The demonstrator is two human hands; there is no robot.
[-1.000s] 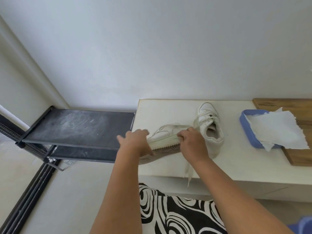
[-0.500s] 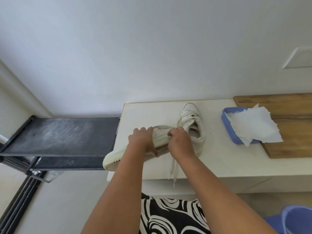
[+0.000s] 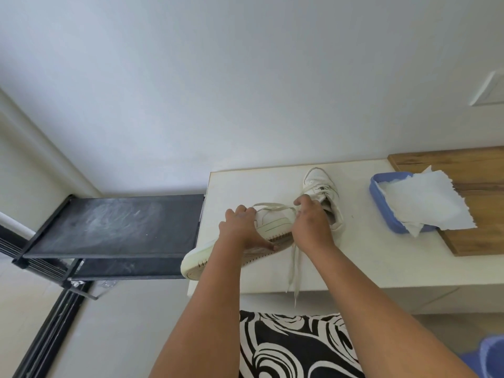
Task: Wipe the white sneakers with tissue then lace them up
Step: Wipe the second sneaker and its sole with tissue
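A white sneaker (image 3: 272, 223) lies tilted on its side over the left end of the white table (image 3: 354, 255), sole towards me and toe sticking out past the table's edge. My left hand (image 3: 241, 227) grips it across the middle, thumb on the sole. My right hand (image 3: 311, 222) holds its heel end, fingers curled at the lace (image 3: 296, 271), whose ends hang over the table's front edge. The second white sneaker (image 3: 321, 186) stands upright behind my right hand, partly hidden. White tissue (image 3: 425, 203) spills from a blue tray (image 3: 381, 208).
A wooden board (image 3: 463, 170) lies under the tray at the table's right end. Left of the table stands a dusty black shelf rack (image 3: 114, 225). A black-and-white patterned fabric (image 3: 294, 347) is below my arms. A blue object (image 3: 493, 358) sits at the bottom right corner.
The view has shifted, so the table sits further right in the frame. Both hands keep hold of the tilted sneaker; its toe now shows past the table's left edge.
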